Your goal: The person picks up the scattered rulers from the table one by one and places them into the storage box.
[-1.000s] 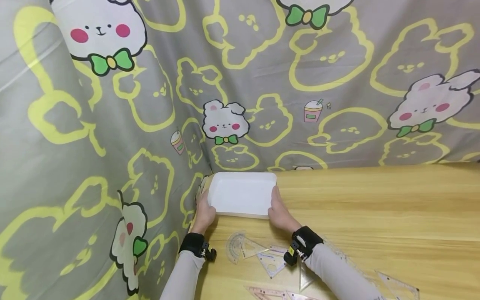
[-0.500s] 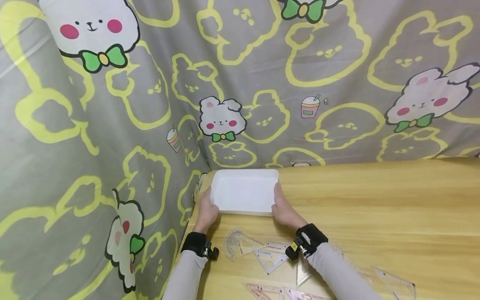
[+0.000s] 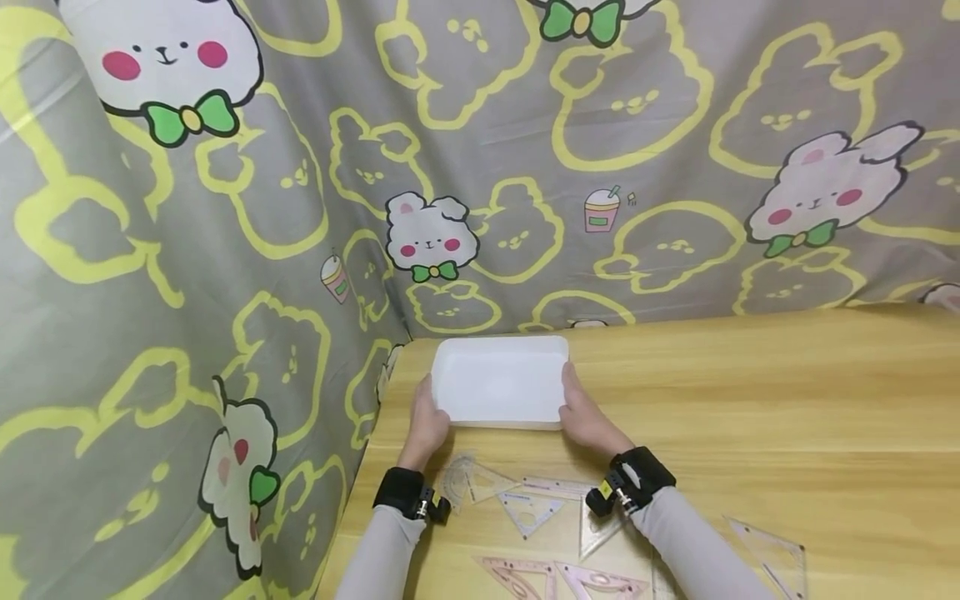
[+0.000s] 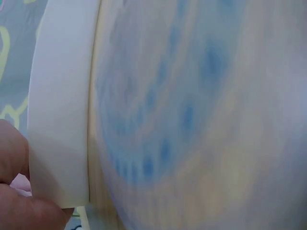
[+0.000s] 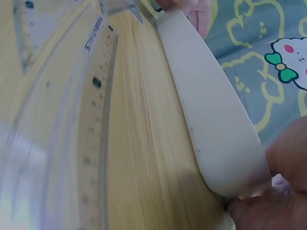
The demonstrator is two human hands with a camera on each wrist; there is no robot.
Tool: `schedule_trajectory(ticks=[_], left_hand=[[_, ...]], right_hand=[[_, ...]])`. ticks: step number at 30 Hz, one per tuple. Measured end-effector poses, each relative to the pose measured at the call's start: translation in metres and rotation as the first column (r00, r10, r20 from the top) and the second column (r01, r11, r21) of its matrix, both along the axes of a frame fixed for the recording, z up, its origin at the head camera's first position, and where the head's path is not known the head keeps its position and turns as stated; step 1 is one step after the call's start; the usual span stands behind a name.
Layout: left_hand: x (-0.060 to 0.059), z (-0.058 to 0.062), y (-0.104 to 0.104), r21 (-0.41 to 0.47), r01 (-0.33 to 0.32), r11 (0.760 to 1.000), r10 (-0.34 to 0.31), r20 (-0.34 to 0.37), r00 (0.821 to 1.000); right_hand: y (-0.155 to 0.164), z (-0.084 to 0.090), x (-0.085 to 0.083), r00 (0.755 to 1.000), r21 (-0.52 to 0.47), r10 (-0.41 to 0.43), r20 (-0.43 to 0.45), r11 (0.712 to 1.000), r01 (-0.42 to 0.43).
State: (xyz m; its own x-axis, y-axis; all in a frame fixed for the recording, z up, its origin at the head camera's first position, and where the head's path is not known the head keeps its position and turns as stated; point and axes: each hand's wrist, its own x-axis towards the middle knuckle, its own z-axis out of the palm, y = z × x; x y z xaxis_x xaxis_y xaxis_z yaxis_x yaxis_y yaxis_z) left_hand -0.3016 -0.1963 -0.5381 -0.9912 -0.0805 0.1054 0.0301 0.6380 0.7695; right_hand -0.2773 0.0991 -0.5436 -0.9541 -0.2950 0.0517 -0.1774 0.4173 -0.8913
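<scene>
A shallow white rectangular tray (image 3: pixel 498 382) sits at the far left corner of the wooden table (image 3: pixel 750 400), and nothing shows inside it. My left hand (image 3: pixel 427 423) grips its left short side and my right hand (image 3: pixel 585 418) grips its right short side. In the left wrist view the tray's white wall (image 4: pixel 60 120) fills the left, with my fingers (image 4: pixel 19 201) on it; the rest is blurred. In the right wrist view the tray's wall (image 5: pixel 216 124) runs diagonally and my right hand (image 5: pixel 278 191) grips its near corner.
Clear plastic drawing tools lie on the table near my wrists: a protractor (image 3: pixel 456 482), a straight ruler (image 3: pixel 555 487), several set squares (image 3: pixel 528 510), and pink ones (image 3: pixel 562 577) at the bottom edge. A grey cartoon-print cloth (image 3: pixel 225 250) hangs behind and left.
Both hands have slid the tray a little to the right, away from the table's left edge and the cloth. The grip on both sides is the same.
</scene>
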Motion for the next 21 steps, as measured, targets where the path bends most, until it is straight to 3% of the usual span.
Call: schedule_trajectory(ticks=[10, 16, 21], left_hand=[[0.007, -0.005, 0.021, 0.056, 0.024, 0.998, -0.023, -0.009, 1.0], [0.011, -0.007, 0.036, 0.114, 0.067, 0.991, -0.061, -0.049, 0.997], [0.016, -0.003, 0.053, 0.121, 0.064, 0.991, -0.064, -0.001, 0.998]], right_hand=[[0.024, 0.001, 0.008, 0.999, -0.05, -0.036, 0.017, 0.998, 0.036], [0.043, 0.002, 0.016, 0.998, -0.059, -0.053, 0.021, 0.997, 0.054], [0.06, 0.003, 0.022, 0.998, -0.064, -0.062, 0.013, 0.996, 0.062]])
